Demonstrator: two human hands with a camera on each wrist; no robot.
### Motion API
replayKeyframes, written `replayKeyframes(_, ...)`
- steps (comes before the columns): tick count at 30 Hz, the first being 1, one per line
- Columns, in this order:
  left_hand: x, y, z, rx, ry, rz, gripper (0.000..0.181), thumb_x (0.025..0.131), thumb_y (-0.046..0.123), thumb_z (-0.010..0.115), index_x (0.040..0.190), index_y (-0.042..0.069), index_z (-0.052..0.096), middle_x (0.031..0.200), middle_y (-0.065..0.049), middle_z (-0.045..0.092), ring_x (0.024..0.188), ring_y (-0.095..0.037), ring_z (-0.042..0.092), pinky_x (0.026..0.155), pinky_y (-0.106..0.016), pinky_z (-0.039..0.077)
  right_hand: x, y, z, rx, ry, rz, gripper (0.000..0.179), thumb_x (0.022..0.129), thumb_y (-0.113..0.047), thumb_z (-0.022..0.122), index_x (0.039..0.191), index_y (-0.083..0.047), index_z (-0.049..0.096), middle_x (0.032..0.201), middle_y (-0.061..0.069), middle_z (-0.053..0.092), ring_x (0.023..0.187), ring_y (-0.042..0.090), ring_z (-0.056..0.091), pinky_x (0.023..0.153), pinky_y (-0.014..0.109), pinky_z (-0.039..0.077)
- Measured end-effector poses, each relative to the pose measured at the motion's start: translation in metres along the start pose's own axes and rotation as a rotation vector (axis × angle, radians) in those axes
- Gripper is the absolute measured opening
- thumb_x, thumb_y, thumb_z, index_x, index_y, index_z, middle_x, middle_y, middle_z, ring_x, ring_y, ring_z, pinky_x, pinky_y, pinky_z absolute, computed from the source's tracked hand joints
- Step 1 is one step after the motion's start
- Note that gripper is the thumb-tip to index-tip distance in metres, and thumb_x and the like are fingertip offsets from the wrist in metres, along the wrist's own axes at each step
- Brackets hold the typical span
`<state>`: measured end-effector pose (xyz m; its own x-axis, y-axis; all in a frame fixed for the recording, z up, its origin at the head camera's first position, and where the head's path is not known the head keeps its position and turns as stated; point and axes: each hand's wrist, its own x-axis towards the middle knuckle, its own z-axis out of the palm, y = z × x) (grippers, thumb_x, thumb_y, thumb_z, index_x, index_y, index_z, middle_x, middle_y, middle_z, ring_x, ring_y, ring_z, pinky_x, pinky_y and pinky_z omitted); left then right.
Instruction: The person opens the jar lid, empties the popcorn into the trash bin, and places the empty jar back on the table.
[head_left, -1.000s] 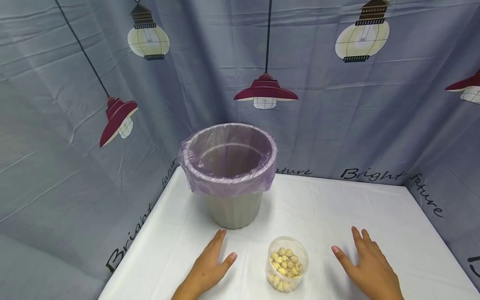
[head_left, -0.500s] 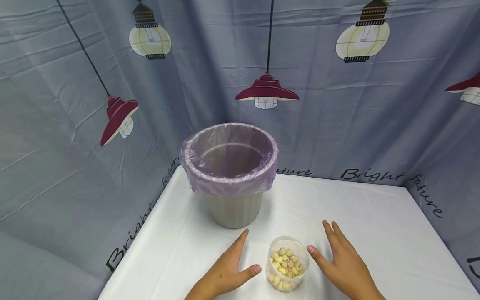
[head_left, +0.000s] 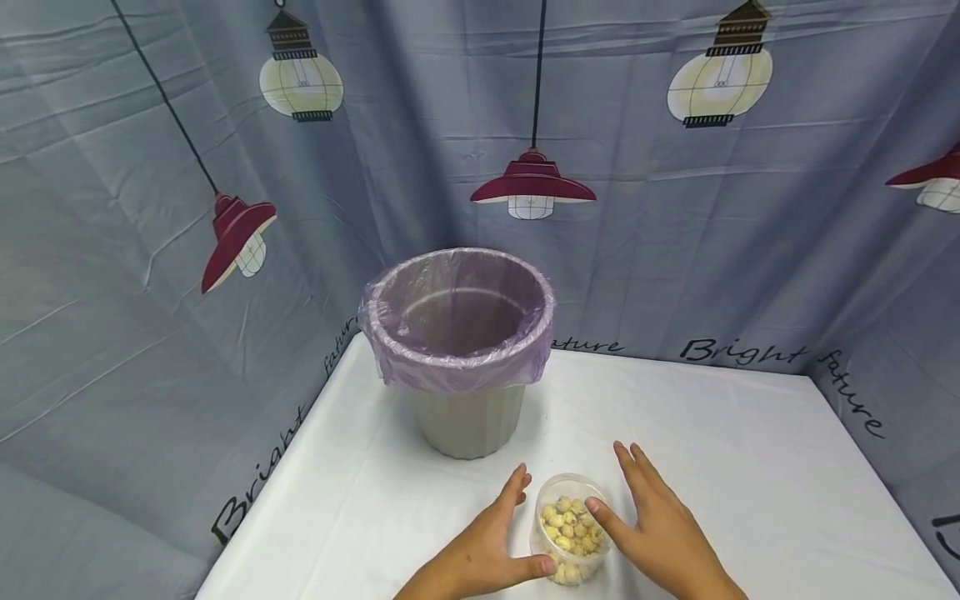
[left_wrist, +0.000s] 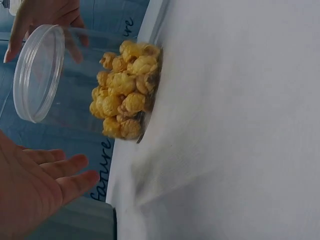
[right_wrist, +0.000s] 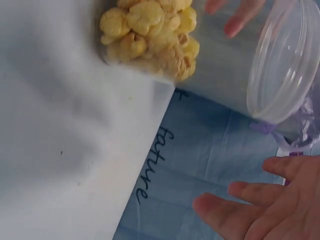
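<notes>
A clear plastic jar (head_left: 552, 497) stands upright on the white table, its lower part filled with yellow popcorn (head_left: 576, 531). My left hand (head_left: 480, 547) is at the jar's left side, fingers spread and thumb low in front of it. On the right side my right hand (head_left: 666, 533) has its fingers extended, and its thumb overlaps the jar's rim in the head view. Both wrist views show a gap between each palm and the jar wall (left_wrist: 77, 95). In the right wrist view, left fingertips (right_wrist: 242, 17) show behind the jar.
A grey bin (head_left: 468, 421) with a purple liner bag (head_left: 457, 377) over its rim stands behind the jar, to the left. White cloth (head_left: 712, 425) covers the table. A blue-grey curtain (head_left: 645, 250) printed with lamps and lettering hangs around it.
Both hands have moved inward from either side and are now close beside the jar. The jar and the bin have stayed in place.
</notes>
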<state>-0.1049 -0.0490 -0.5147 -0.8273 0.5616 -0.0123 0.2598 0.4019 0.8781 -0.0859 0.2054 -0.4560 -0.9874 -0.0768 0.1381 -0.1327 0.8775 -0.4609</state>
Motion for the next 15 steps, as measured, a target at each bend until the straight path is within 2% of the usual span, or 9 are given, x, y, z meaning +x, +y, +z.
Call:
replayKeyframes(4, 0.004, -0.003, 0.006, -0.051, -0.024, -0.002, 0.114, 0.082, 0.054, 0.077, 0.159, 0.034, -0.004, 0.164, -0.004, 0.022, 0.144, -0.027, 0.037, 0.112, -0.046, 0.040, 0.000, -0.006, 0.006, 0.009, -0.012, -0.030, 0.088, 0.091, -0.063, 0.060, 0.157, -0.013, 0.030, 0.156, 0.028, 0.032, 0.127, 0.056, 0.048, 0.086, 0.075, 0.043)
replayKeyframes(10, 0.009, -0.006, 0.012, -0.172, -0.096, 0.002, 0.119, 0.079, 0.051, 0.081, 0.160, 0.031, -0.004, 0.163, -0.001, 0.022, 0.145, -0.022, 0.035, 0.111, -0.036, 0.041, -0.001, -0.015, 0.016, 0.024, -0.013, -0.073, 0.087, 0.089, -0.063, 0.062, 0.156, -0.017, 0.033, 0.155, 0.024, 0.035, 0.126, 0.053, 0.050, 0.086, 0.073, 0.046)
replayKeyframes(15, 0.012, -0.005, 0.017, -0.171, -0.098, -0.040, 0.121, 0.076, 0.049, 0.084, 0.159, 0.033, -0.003, 0.163, -0.002, 0.024, 0.142, -0.021, 0.038, 0.112, -0.039, 0.040, -0.001, -0.022, 0.022, 0.034, -0.020, -0.091, 0.088, 0.088, -0.066, 0.062, 0.156, -0.018, 0.034, 0.156, 0.023, 0.035, 0.127, 0.051, 0.050, 0.087, 0.071, 0.047)
